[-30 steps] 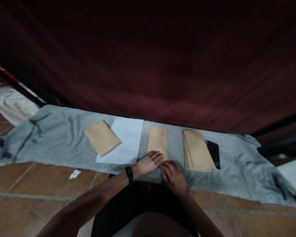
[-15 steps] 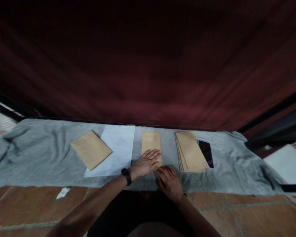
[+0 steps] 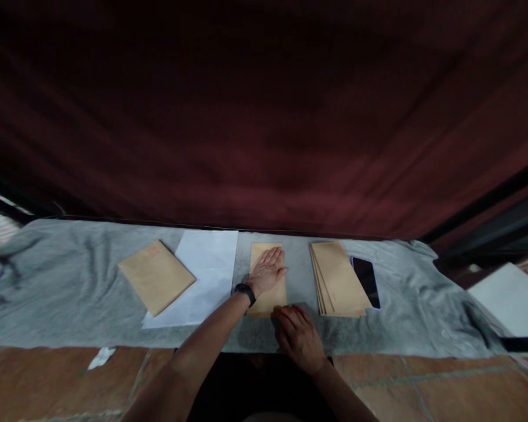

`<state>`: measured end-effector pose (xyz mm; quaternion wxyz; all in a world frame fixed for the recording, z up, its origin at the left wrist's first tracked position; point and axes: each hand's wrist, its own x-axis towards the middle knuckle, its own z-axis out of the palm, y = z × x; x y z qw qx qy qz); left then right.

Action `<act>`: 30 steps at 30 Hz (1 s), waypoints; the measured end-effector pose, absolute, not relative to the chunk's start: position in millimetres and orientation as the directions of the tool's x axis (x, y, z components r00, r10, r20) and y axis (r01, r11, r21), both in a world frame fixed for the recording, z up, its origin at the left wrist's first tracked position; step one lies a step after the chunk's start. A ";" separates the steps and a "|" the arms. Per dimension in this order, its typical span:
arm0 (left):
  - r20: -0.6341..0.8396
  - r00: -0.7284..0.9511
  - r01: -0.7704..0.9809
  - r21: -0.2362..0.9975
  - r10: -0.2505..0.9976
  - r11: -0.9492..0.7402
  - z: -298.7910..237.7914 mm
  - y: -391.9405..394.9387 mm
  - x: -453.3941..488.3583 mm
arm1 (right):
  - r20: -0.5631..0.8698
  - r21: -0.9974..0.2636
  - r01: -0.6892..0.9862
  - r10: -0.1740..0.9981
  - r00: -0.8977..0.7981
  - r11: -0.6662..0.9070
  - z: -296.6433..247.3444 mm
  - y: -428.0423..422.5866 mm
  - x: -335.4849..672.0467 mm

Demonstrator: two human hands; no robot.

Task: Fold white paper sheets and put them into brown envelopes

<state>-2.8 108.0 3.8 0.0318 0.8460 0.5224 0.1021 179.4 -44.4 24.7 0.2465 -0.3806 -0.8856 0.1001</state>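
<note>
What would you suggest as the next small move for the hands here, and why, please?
Perhaps slide the left hand gently down the middle envelope toward its near end. That hand lies flat over the envelope's far part, leaving the near part uncovered, while the right hand has its fingertips by the near right corner, seemingly well placed to steady it.

1. The left hand (image 3: 268, 273), with a black wristband (image 3: 246, 292), lies palm down on a brown envelope (image 3: 264, 303).
2. The right hand (image 3: 301, 337) rests its bent fingers at that envelope's near right corner.
3. To the left, a wider envelope (image 3: 157, 278) lies slanted, partly over white paper (image 3: 211, 266).
4. To the right, a fanned envelope stack (image 3: 341, 278) lies against a phone (image 3: 365, 281).
5. Gray cloth (image 3: 422, 310) lies under everything; a dark red curtain (image 3: 264, 146) hangs behind.
</note>
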 end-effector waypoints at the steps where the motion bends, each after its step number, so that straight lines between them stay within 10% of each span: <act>1: 0.153 0.431 0.878 0.160 0.890 -0.452 2.1 106.1 -3.1 | 0.357 -0.369 0.625 0.726 -0.588 0.688 24.0 -44.6 179.5; 30: 0.147 0.604 0.746 0.241 0.783 -0.621 6.8 7.1 -18.5 | 0.397 -0.256 0.634 0.677 -0.620 0.730 3.0 -45.1 187.3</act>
